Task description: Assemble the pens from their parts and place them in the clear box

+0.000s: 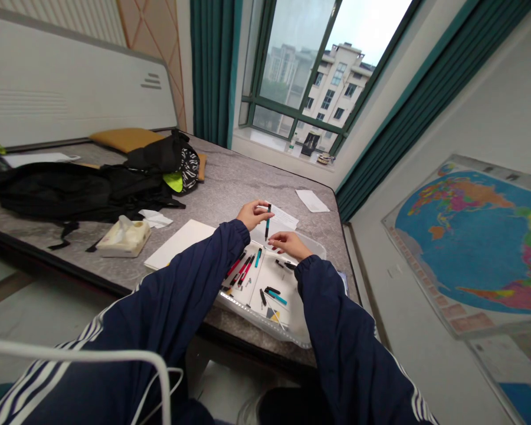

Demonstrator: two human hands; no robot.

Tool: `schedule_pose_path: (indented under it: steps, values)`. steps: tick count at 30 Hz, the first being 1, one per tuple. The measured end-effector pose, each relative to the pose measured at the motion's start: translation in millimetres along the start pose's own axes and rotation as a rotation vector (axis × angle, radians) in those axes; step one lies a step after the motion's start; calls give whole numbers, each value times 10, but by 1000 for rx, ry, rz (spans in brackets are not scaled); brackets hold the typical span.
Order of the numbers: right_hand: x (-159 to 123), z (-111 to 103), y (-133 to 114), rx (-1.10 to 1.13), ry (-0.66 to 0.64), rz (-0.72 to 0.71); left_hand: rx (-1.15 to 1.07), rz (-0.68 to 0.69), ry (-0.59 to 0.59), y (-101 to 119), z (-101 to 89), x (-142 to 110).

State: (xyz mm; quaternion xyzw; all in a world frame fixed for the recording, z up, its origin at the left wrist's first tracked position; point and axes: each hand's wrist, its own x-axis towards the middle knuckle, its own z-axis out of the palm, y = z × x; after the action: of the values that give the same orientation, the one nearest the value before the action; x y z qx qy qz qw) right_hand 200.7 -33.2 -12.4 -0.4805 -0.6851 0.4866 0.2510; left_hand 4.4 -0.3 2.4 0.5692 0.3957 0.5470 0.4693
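Observation:
My left hand (250, 216) pinches a black and teal pen (268, 224) near its upper end and holds it upright. Just below the pen's lower tip is my right hand (292, 245), thumb and finger together; any small part between them is too small to make out. Beneath both hands lies a clear plastic tray (259, 323) with a white surface inside. Several red and black pens (244, 271) lie at its left. Among the loose parts are a teal barrel (258, 258), another teal piece (277, 297), a black piece (262, 297) and small bits.
A notebook or white board (177, 245) and a tissue pack (124, 237) lie left of the tray. Farther left is a black backpack (71, 189). Paper sheets (312, 200) rest beyond the tray. A white tube (92, 355) crosses the lower left.

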Motion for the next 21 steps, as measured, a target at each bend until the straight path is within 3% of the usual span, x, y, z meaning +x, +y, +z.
schedule_pose_path:
  steps: [6, 12, 16, 21]
  values:
    - [60, 30, 131, -92, 26, 77, -4, -125, -178, -49, 38, -10]
    - [120, 35, 261, -146, 85, 68, -83, -200, -205, -49, 60, -23]
    - [131, 90, 304, -448, 77, 21, -13, -183, -170, -74, 61, -16]
    - [171, 297, 300, -917, 96, -132, 228, -45, -113, -169, 44, 9]
